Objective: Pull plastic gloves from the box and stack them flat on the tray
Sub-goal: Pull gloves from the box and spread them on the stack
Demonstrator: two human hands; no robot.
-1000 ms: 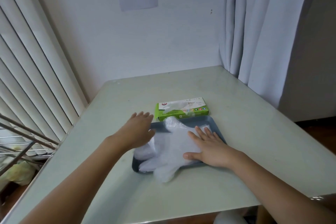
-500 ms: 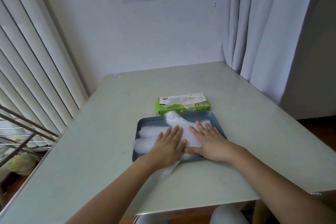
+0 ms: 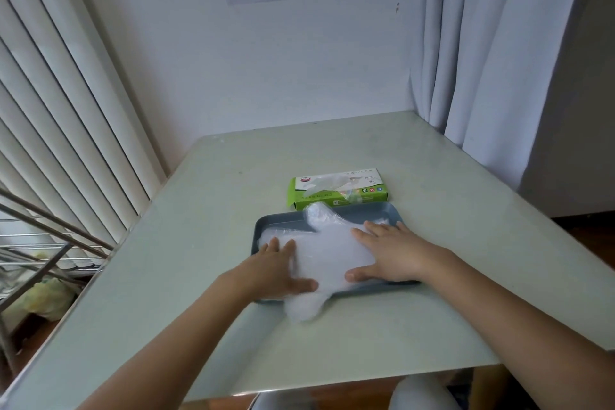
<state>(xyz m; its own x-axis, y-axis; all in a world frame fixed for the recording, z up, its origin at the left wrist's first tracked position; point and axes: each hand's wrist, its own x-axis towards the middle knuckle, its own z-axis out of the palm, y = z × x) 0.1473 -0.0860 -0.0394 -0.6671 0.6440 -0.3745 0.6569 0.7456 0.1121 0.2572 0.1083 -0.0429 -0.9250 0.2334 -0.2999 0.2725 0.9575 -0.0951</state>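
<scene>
Both hands flat, fingers straight, gripping nothing: left hand (image 3: pixel 278 268) and right hand (image 3: pixel 391 251) press the gloves (image 3: pixel 327 255) onto the tray (image 3: pixel 394 211), just in front of the box (image 3: pixel 337 193). Risk: one glove finger overhangs the tray's near rim onto the table (image 3: pixel 199 243), so a sideways push could slide the slick pile off. Open table all round; box touches or nearly touches the far rim.
</scene>
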